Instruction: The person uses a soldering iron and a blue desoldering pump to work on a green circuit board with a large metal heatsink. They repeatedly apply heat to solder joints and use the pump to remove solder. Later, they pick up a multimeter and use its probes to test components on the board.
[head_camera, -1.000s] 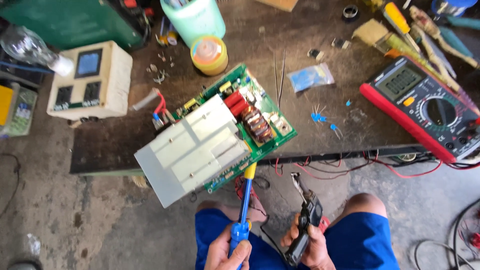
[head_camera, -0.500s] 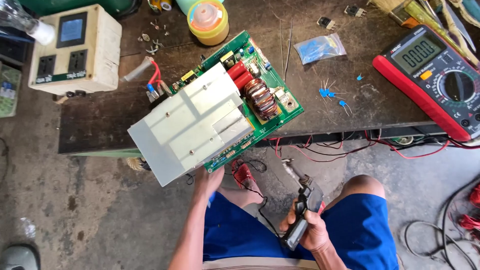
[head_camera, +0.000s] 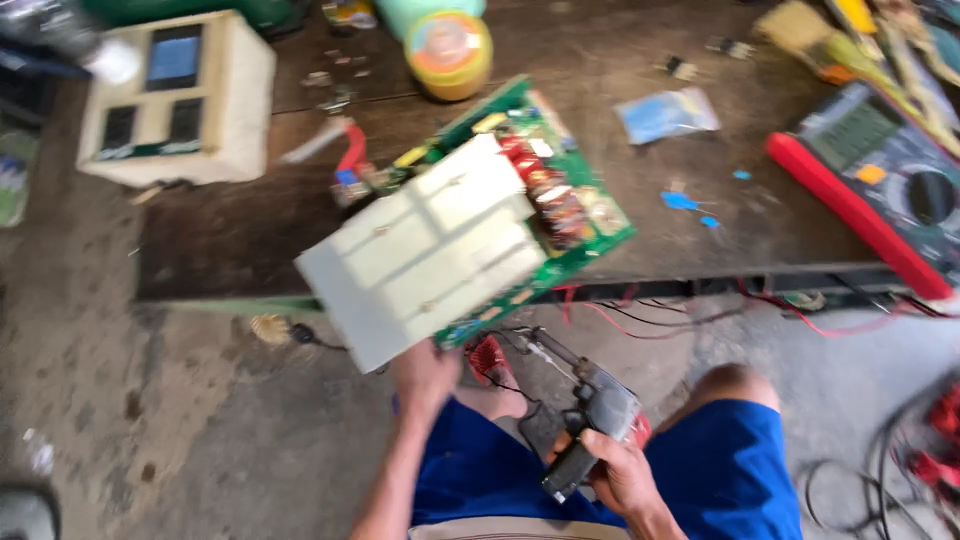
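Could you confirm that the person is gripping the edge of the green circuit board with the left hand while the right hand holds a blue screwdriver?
Not quite. The head view shows the left hand at the edge of the green circuit board, but the right hand holds a soldering gun with a dark grip and red body, not a blue screwdriver.

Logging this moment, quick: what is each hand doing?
Left hand: closed on the near edge of the green circuit board with white block.
Right hand: closed on the dark pistol-shaped soldering gun.
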